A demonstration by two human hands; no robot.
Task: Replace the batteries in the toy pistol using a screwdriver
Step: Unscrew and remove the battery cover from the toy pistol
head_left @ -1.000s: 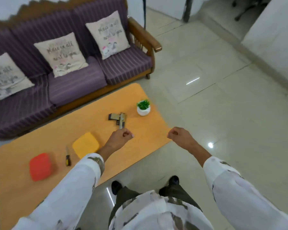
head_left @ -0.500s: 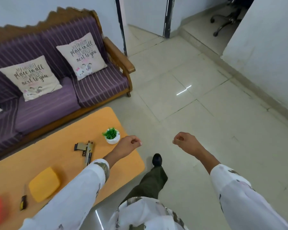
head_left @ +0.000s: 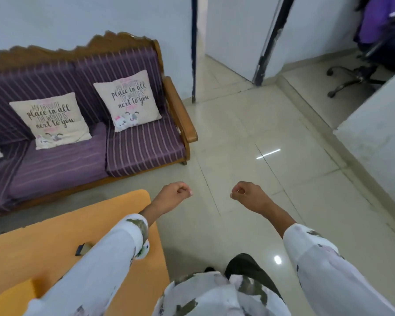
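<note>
One purple sofa (head_left: 82,156) beyond; orange desk (head_left: 55,236) lower left, open floor (head_left: 249,133) rightward. Left hand (head_left: 175,193) and right hand (head_left: 245,192) past desk's corner, fingers (head_left: 184,189) curled, holding nothing. Toy pistol (head_left: 80,249) likely that dark sliver under left sleeve (head_left: 114,258), behind nearer left hand; axis hidden.

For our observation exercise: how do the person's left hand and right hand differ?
The left hand hangs just past the corner of the orange table; the right hand is over floor tiles, apart from the table. The left sleeve crosses the tabletop and hides part of the toy pistol; the right sleeve crosses only floor. Both hands are curled fists holding nothing.
</note>
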